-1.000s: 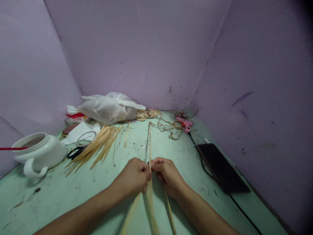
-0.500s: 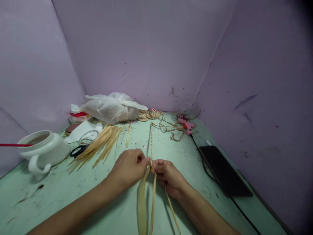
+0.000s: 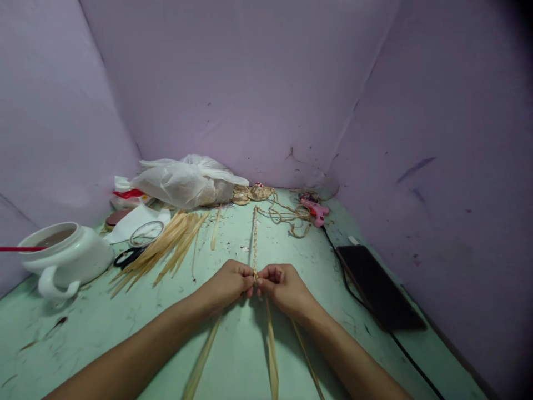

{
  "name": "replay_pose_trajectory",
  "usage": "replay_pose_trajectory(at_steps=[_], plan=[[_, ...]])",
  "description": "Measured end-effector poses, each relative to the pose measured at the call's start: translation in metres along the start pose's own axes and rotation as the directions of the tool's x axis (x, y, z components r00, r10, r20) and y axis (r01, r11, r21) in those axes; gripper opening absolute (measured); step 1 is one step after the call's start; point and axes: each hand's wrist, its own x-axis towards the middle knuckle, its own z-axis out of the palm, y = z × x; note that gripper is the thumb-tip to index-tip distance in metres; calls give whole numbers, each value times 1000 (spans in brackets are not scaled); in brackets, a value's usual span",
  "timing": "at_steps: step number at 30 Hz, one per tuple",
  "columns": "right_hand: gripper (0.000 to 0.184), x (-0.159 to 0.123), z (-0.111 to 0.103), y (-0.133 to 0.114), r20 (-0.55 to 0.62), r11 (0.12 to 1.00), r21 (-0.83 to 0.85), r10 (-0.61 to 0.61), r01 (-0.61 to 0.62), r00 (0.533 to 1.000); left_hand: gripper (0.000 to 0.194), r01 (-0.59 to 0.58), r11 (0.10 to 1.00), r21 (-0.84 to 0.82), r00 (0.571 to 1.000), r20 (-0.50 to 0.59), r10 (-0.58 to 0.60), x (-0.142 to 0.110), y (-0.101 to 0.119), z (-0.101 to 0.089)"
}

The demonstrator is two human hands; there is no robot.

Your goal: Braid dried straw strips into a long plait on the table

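A thin straw-coloured braid [image 3: 255,239] runs straight away from me across the table, its far end near some loose twine. At its near end my left hand [image 3: 231,283] and my right hand [image 3: 283,286] meet, fingertips almost touching. Both pinch the braid's strands. One flat strand [image 3: 202,358] trails from under my left hand toward the lower edge. A middle strand [image 3: 271,350] hangs between my forearms, and a narrower strand [image 3: 307,358] comes out below my right hand. The exact crossing of strands is hidden by my fingers.
Left lie a bundle of dry strips [image 3: 175,244], black-handled scissors [image 3: 128,256], a tape roll [image 3: 146,233] and a white pot [image 3: 75,258]. A plastic bag [image 3: 187,180] sits behind. Right are tangled twine [image 3: 287,214], a pink glue gun [image 3: 317,214] with cord, and a dark phone [image 3: 381,289].
My left hand has come down and in against my right, fingers now pinching at the braid's end. The wide strand has swung left under my left wrist; the view shifted slightly.
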Motion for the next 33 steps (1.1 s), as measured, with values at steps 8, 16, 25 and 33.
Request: replay_pose_trajectory(at_steps=[8,16,25,33], plan=[[16,-7,3,6,-122,897,-431,-165,98,979,20,-106,909,403,958,-203,202,0,-10,8],[16,-11,-3,1,-48,836,-519,-234,176,971,21,-189,951,243,978,-39,204,2,-9,1],[16,-21,-3,-13,-22,651,-747,-233,139,972,15,-188,959,213,979,-40,201,4,-17,9],[16,-38,10,-22,-140,380,-924,-229,-44,963,21,-115,971,210,972,-180,154,9,-16,22]])
